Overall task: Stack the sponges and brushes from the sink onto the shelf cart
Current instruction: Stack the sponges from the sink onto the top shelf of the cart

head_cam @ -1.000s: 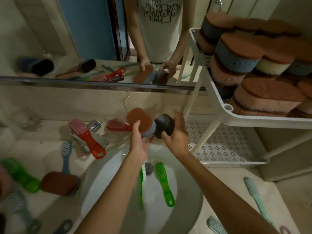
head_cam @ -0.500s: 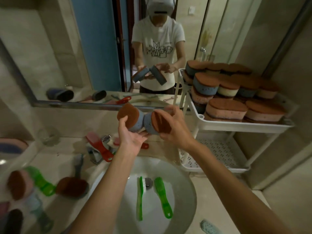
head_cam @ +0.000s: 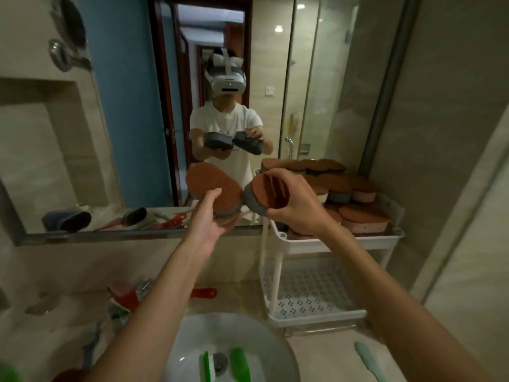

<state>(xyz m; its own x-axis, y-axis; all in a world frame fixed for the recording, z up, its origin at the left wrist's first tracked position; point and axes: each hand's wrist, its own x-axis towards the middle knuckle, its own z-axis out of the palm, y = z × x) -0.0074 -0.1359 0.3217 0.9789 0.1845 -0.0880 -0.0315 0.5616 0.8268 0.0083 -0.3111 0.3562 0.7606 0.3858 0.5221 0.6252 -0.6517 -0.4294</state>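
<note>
I hold two oval sponges up in front of the mirror, brown scouring faces toward me. My left hand [head_cam: 210, 220] is shut on the left sponge [head_cam: 213, 186]. My right hand [head_cam: 296, 201] grips the right sponge [head_cam: 268, 195], which has a grey-blue body. The two sponges nearly touch. The white shelf cart [head_cam: 327, 241] stands just right of them, its top tier stacked with several sponges [head_cam: 363, 216]. Two green brushes [head_cam: 238, 361] lie in the white sink [head_cam: 248, 326] below.
A red brush [head_cam: 126, 295] lies by the tap [head_cam: 144, 286] on the counter. A pale green brush [head_cam: 369, 361] rests at the right of the sink. The cart's lower tier [head_cam: 311, 296] is a perforated tray. The mirror [head_cam: 137, 106] is close behind the sponges.
Both hands have risen from just above the sink to the height of the cart's top tier, carrying the two sponges. The view has tilted up toward the mirror.
</note>
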